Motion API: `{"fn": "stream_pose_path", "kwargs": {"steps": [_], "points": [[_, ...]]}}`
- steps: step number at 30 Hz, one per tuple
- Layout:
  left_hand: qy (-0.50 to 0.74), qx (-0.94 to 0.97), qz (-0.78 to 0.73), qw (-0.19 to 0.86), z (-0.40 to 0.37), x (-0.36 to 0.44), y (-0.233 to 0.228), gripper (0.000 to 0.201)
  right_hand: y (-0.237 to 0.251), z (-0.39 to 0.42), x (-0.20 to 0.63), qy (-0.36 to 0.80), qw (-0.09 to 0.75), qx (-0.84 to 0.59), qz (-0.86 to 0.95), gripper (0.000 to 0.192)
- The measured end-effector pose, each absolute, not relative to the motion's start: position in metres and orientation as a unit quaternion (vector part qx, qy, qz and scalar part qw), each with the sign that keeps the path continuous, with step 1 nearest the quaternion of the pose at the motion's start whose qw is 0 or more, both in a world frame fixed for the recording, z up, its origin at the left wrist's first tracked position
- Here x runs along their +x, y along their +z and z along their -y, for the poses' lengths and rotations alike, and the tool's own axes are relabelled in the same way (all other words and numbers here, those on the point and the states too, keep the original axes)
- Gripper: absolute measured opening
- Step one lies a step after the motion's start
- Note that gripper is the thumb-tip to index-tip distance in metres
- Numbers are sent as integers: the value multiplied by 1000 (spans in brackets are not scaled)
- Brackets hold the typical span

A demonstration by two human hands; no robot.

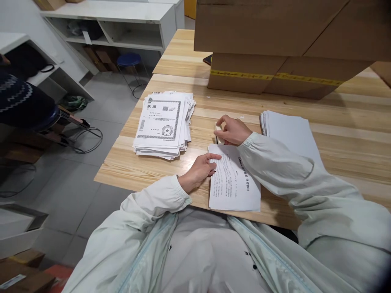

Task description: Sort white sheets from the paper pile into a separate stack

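Observation:
A thin set of printed sheets (233,179) lies turned sideways at the table's front edge. My left hand (200,171) grips its left edge, index finger across the top page and the other fingers curled. At the far left corner of the sheets, my right hand (233,129) is closed on a small stapler (219,132) with a cream top and dark base, partly hidden by the fingers. To the left stands a loose pile of printed papers (161,122), a certificate with a round stamp on top. Right of my hands is a stack of blank-looking white sheets (288,132), partly covered by my right sleeve.
Large cardboard boxes (244,83) stand along the back of the wooden table (122,162). A dark flat object (207,60) pokes out beside them. White shelves (131,34) and a blue stool (128,60) are beyond. A seated person (21,99) is at the left.

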State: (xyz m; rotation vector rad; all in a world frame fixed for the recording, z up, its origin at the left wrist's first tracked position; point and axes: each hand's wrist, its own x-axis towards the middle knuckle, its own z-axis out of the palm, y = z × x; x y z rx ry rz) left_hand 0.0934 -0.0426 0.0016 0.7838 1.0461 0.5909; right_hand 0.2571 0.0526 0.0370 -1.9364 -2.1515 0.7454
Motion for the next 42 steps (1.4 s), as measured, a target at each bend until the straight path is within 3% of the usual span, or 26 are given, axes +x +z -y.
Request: {"fn": "stream_pose_path", "kwargs": {"steps": [6, 19, 42], "points": [[293, 339, -484, 752, 37, 82, 0, 46, 34, -69, 247, 286, 103, -661, 685, 34], [290, 468, -442, 708, 35, 77, -2, 20, 32, -70, 247, 310, 121, -664, 669, 36], [264, 363, -492, 746, 26, 83, -1, 27, 29, -72, 252, 293, 114, -650, 692, 34]]}}
